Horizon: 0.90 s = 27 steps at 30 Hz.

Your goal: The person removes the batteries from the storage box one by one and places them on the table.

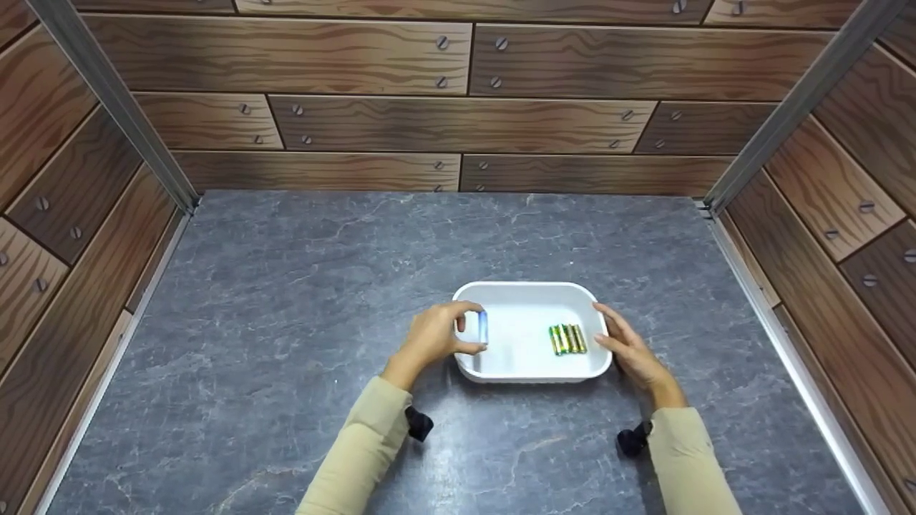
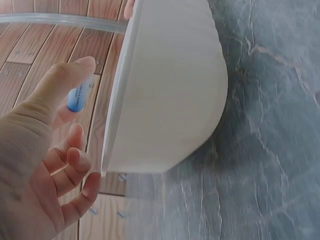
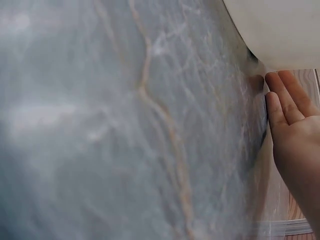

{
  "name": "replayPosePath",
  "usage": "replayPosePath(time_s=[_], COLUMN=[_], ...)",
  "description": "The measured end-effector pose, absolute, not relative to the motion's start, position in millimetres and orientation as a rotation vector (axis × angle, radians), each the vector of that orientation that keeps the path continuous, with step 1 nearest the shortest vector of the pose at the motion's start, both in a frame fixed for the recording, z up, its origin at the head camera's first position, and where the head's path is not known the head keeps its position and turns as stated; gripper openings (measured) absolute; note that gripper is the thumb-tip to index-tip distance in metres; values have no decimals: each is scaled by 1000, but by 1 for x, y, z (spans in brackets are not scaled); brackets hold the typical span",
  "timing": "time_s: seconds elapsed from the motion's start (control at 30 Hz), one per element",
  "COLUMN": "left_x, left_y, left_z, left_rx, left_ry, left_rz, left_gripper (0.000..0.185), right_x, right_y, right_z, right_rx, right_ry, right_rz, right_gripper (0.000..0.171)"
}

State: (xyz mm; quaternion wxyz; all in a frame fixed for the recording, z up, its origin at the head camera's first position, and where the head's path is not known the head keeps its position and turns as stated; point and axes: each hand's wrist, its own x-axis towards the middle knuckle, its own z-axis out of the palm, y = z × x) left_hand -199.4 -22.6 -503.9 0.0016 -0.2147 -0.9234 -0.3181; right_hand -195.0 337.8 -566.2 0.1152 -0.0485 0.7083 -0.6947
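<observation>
My left hand pinches a small blue cylindrical battery between thumb and finger, above the left part of a white plastic basin. The left wrist view shows the blue end of the battery beyond the thumb, with the other fingers loosely bent beside the basin wall. At the basin's right rim, my right hand rests with thumb and fingertips touching the edge. Straight fingers of the right hand show by the basin's underside in the right wrist view. Several green-and-gold batteries lie side by side inside, toward the right.
The basin stands on a grey marbled tabletop. Wood-patterned panels enclose the back and both sides, with metal strips at the corners. A dark wrist device sits at each sleeve cuff.
</observation>
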Motion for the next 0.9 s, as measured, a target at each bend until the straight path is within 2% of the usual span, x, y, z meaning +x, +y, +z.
replayPosePath(time_s=[0.9], left_x=[-200], left_y=[-77], left_z=[-517], left_rx=[-561], left_ry=[-2887], left_rz=[-1098], left_gripper=[56], right_x=[-196], right_y=[340], right_z=[-568], right_rx=[-134], right_ry=[1969], right_rz=[-2006], right_gripper=[70])
